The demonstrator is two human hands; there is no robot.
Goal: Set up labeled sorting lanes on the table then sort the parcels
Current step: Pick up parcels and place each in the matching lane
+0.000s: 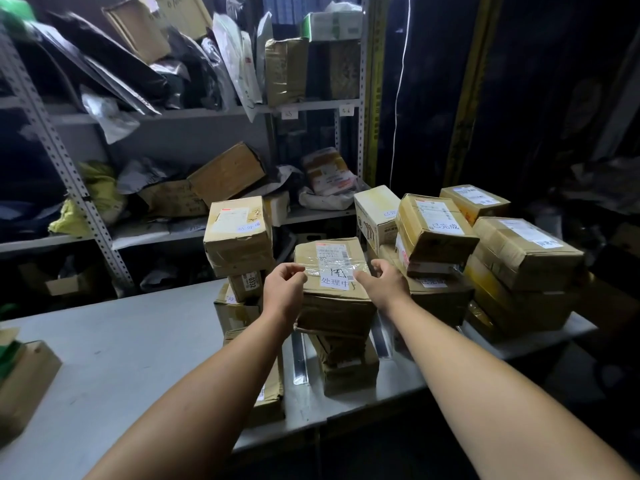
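Observation:
A brown parcel (334, 271) tops the middle stack on the grey table (138, 341). It bears a shipping label and a white handwritten label (335, 279). My left hand (285, 287) is at its left top edge with fingers curled; whether it grips anything is unclear. My right hand (382, 278) is at the right top edge, its thumb pointing at the white label and its fingers half curled, holding nothing. A taller stack (239, 237) stands to the left. At the right, labelled boxes (436, 230) form a wider pile.
A cardboard box (24, 379) sits at the table's near left corner. Metal shelves (156, 116) behind the table are crammed with bags and cartons. Dark curtains (519, 81) hang at the right. The table's front edge (311, 427) is close to my body.

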